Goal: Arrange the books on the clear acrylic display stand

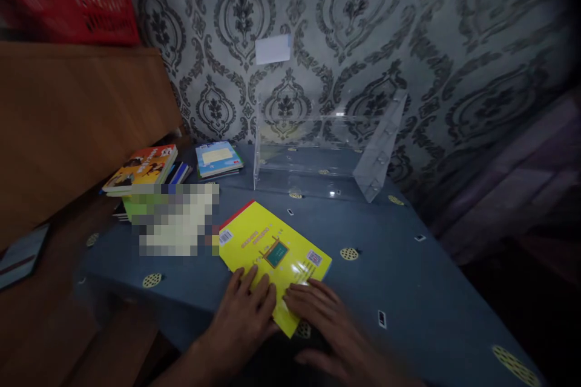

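Note:
A yellow book (258,242) with a red spine, a barcode and a chalkboard picture lies slanted near the front of the table, its back cover facing up. My left hand (247,311) grips its lower left edge, fingers bent on the cover and the thumb partly hidden by the edge. Across the lower right part of the cover rest the stretched fingers of my right hand (320,311), with its thumb apart from the book. Behind the book stands a clear plastic rack (374,154) with see-through shelves and side panels.
A blue patterned cloth (408,278) covers the table. At the left are a pile of books with an orange one (140,166) on top, a light blue stack (220,160) and a blurred-out patch. Further left stand a wooden cabinet (82,115) and a red basket (91,0).

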The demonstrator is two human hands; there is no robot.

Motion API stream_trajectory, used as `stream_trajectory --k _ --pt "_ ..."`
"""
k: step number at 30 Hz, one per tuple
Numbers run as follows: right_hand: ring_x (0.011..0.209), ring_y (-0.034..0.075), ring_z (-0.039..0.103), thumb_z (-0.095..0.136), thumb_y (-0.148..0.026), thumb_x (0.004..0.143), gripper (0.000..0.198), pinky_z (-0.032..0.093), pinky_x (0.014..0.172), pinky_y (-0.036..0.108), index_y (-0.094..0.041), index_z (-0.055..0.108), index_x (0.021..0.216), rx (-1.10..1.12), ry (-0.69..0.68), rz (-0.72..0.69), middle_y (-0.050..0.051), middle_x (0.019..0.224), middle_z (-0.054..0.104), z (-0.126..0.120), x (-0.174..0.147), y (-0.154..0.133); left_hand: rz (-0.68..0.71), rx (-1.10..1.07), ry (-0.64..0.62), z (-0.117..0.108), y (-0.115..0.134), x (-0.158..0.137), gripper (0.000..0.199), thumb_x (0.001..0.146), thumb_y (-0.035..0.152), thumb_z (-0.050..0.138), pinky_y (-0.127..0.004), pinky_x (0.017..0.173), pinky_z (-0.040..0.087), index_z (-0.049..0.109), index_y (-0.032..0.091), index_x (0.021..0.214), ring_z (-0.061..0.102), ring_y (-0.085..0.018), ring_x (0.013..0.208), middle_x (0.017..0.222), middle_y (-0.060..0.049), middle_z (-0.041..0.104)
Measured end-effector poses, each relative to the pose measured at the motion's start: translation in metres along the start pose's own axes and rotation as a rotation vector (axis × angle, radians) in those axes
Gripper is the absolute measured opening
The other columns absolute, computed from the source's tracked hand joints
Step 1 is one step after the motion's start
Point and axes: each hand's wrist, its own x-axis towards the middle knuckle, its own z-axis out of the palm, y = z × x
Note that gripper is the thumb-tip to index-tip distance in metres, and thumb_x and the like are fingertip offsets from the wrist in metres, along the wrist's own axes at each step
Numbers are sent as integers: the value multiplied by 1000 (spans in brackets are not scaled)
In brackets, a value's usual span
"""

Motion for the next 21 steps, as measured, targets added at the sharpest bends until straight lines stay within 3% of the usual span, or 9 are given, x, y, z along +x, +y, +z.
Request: stream_trajectory --k 5,10,13,16,18,21 --pt "126 25 60 67 -39 90 56 49 108 52 -28 51 143 -62 86 121 8 135 65 -5 -4 31 32 -88 189 -18 -15 13 23 98 33 53 -40 94 55 65 21 112 69 -22 107 104 -5 76" --pt "110 25 69 60 -43 94 34 59 93 46 -27 68 122 132 177 222 8 117 74 -24 7 45 -20 -401 396 -56 -35 32 29 102 31 44 -28 78 56 68 18 93 71 -15 77 84 -6 76" --pt "104 25 71 57 -49 94 35 61 88 43 -25 73 113 356 237 279 9 109 76 -33 21 42 -172 -627 410 -72 -46 40 36 102 34 41 -24 63 49 67 18 82 65 -14 66 73 -3 70" --pt "102 27 72 62 -55 88 38 60 89 43 -24 76 105 584 320 372 9 106 77 -35 40 39 -377 -798 417 -83 -57 49 44 100 43 44 -22 53 38 56 18 65 50 -11 55 60 2 53" --pt "101 28 72 68 -57 83 40 59 90 43 -23 78 101 747 349 444 8 104 77 -32 55 39 -498 -876 467 -87 -67 56 48 95 51 48 -22 52 34 50 18 60 42 -11 55 58 4 44" --pt "98 28 72 74 -61 75 46 57 91 44 -22 78 100 984 337 478 6 98 78 -22 85 44 -605 -1001 538 -89 -84 68 50 90 59 53 -22 55 34 53 17 63 41 -11 59 62 3 46"
